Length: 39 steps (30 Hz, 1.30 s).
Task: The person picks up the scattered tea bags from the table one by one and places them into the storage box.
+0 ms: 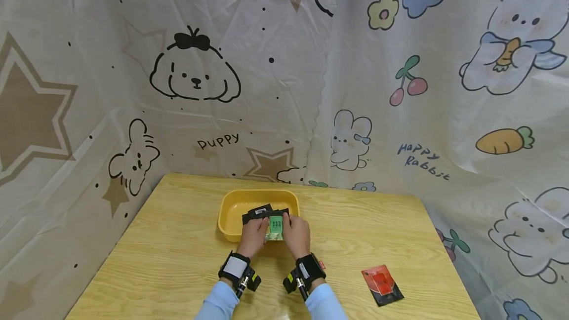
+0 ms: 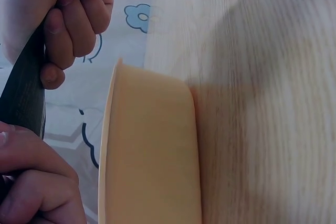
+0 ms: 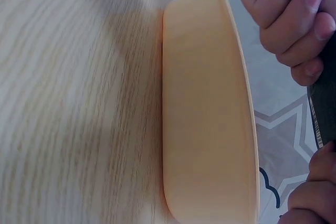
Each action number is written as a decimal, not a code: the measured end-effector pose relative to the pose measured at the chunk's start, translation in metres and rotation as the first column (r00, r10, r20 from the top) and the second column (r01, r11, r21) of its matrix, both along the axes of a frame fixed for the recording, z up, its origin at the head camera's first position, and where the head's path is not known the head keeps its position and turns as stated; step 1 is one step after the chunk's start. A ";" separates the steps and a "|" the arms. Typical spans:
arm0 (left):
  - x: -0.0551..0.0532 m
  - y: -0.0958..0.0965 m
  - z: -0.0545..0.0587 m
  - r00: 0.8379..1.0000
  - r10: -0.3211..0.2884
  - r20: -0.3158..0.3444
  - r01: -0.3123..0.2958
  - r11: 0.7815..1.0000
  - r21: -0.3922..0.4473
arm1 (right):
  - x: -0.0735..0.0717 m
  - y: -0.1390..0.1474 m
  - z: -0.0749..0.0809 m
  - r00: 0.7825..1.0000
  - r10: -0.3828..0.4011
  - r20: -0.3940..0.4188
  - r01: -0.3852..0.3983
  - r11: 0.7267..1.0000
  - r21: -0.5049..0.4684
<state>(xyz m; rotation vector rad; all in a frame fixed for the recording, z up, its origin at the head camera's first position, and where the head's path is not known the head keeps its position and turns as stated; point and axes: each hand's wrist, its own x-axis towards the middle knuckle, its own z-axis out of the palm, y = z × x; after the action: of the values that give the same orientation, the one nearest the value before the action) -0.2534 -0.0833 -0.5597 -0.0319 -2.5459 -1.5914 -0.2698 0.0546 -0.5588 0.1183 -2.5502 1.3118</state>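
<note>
Both hands are raised at the front of a yellow plastic tray [image 1: 260, 191]. Between them is a small packet with a green front [image 1: 276, 226] and a black top. My left hand [image 1: 253, 236] grips its left side, thumb on the front, and my right hand [image 1: 297, 233] pinches its right side. Behind it, on the left-hand side, a black packet [image 1: 259, 210] with a pale barcode label sticks up. In the left wrist view, curled fingers hold the dark back of the packets [image 2: 23, 93] above the tray's rim. The right wrist view shows the same dark packets [image 3: 324, 98].
A red and black packet [image 1: 382, 285] lies on the wooden table [image 1: 355, 231] at the front right. A cloth [image 1: 275, 112] printed with cartoon animals hangs behind the table and along its sides. Each wrist wears a black strap with a small camera.
</note>
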 end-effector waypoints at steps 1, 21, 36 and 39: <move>-0.002 -0.001 0.001 1.000 -0.003 -0.007 0.003 1.000 -0.010 | -0.002 -0.001 0.000 1.000 0.000 0.003 0.000 1.000 0.004; -0.026 -0.010 0.004 0.997 0.010 -0.072 -0.024 0.981 -0.193 | -0.030 -0.013 -0.001 0.998 -0.038 0.053 0.030 0.988 0.150; -0.037 -0.010 0.007 0.998 0.044 -0.046 -0.054 0.967 -0.247 | -0.035 -0.017 0.001 0.997 -0.078 0.012 0.076 0.988 0.133; -0.038 -0.009 0.006 0.998 0.050 -0.045 -0.060 0.961 -0.272 | -0.038 -0.017 0.000 0.994 -0.098 0.042 0.091 0.985 0.145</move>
<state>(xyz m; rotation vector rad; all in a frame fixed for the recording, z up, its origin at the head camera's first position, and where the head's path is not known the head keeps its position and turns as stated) -0.2914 -0.0923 -0.5535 -0.0192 -2.6907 -1.1981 -0.3083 0.0375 -0.5590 -0.0078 -2.6546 1.1106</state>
